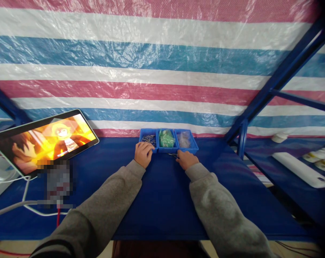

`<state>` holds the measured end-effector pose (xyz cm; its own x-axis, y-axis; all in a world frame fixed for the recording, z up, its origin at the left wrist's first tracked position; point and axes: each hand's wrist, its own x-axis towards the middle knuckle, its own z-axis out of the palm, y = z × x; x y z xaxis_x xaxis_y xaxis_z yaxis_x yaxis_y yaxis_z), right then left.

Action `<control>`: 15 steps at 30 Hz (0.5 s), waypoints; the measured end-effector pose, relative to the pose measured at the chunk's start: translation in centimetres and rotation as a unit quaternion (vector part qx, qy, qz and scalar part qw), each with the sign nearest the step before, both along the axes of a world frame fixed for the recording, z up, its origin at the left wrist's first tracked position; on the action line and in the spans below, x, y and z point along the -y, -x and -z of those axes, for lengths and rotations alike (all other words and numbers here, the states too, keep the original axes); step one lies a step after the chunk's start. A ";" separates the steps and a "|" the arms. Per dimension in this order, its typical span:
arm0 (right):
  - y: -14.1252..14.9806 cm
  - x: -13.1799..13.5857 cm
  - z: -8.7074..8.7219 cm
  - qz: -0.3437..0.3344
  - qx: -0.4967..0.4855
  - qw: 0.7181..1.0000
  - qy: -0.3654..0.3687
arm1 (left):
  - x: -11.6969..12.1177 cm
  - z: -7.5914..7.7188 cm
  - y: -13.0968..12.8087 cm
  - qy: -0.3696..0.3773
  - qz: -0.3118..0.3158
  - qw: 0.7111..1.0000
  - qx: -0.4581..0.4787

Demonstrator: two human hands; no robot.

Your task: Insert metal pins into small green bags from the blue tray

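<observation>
My left hand (144, 154) is at the front rim of the left blue bin (141, 133), which holds many small metal pins or screws (148, 139). Its fingers are curled together, and whatever may be between them is hidden. Low over the tabletop, my right hand (187, 159) is closed in front of the right bin (195, 145). Thin metal prongs (172, 154) stick out leftward from its fingertips, like a slim pair of tweezers. Green bagged parts (166, 138) fill the middle bin (166, 150). Clear, whitish small parts (184, 139) lie in the right one.
A tablet (55, 138) playing a cartoon leans at the left, with white cables (26, 190) and a blurred-out item (58, 181) before it. Blue metal struts (259, 96) rise at the right. Beyond them, a long white object (302, 169) lies on another blue surface. Striped sheeting (162, 71) hangs behind.
</observation>
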<state>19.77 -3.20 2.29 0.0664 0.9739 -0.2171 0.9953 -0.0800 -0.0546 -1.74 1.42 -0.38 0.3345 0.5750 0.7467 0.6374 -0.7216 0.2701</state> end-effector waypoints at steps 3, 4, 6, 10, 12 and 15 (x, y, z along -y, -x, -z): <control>0.5 -0.1 0.5 -0.006 -0.001 1.000 -0.007 | 0.1 0.0 0.0 -0.004 0.003 1.000 0.003; 0.7 -0.2 0.6 -0.011 -0.001 1.000 -0.010 | 0.1 0.0 0.0 -0.006 0.004 1.000 0.003; 1.0 -0.1 0.8 -0.025 0.000 1.000 -0.019 | 0.1 0.0 0.0 -0.008 0.008 1.000 0.003; 1.8 -0.1 1.0 -0.053 -0.004 0.998 -0.046 | 0.1 0.1 0.0 -0.010 0.017 1.000 0.002; 2.2 -0.2 1.2 -0.061 -0.006 0.996 -0.058 | 0.1 0.1 0.0 -0.011 0.020 1.000 0.004; 2.4 -0.3 1.6 -0.074 -0.010 0.995 -0.073 | 0.2 0.0 0.0 -0.017 0.027 0.999 0.010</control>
<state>17.36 -2.86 0.68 -0.0822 0.9940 -0.0722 0.9943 0.0769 -0.0744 -1.72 1.23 -0.40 0.3490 0.5303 0.7727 0.5922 -0.7638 0.2567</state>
